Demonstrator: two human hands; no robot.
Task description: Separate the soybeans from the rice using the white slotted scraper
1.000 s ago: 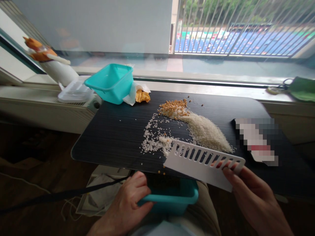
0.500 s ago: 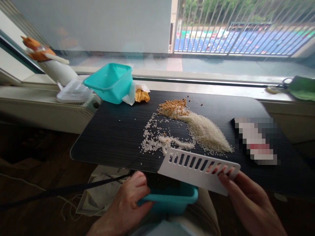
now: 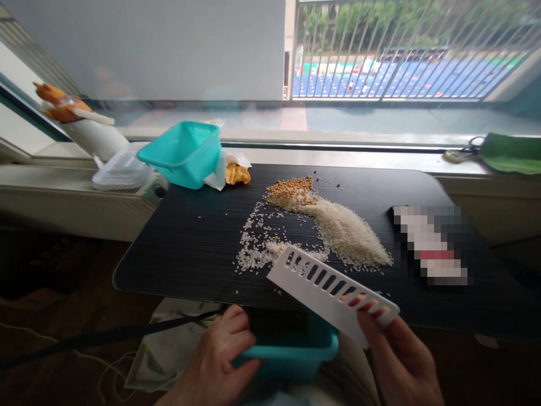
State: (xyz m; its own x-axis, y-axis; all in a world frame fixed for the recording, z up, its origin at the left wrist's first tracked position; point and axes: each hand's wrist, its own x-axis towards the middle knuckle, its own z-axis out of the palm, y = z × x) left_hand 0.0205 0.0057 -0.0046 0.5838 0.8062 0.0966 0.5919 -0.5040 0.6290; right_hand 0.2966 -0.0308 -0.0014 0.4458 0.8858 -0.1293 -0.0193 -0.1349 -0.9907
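Note:
My right hand [image 3: 393, 361] is closed on one end of a white slotted plastic card [image 3: 325, 287], which slants over the near edge of the black table [image 3: 190, 248]. Its far end rests by scattered white rice grains [image 3: 257, 254]. Behind them lies a long heap of white rice [image 3: 344, 234] that meets a small heap of yellow beans [image 3: 291, 192]. My left hand [image 3: 215, 361] grips the rim of a teal plastic tub [image 3: 291, 352], held under the table's near edge on my lap.
A second teal tub [image 3: 183, 152] sits tilted at the table's back left beside a white wrapper with something orange [image 3: 232, 172]. A clear lidded box [image 3: 120, 172] and a white figure [image 3: 91, 132] stand on the sill. A blurred-out flat object [image 3: 429, 242] lies at right.
The white card has tilted more steeply and shifted slightly left over the scattered grains. The camera has dipped and shifted a little. My left hand keeps its grip on the tub.

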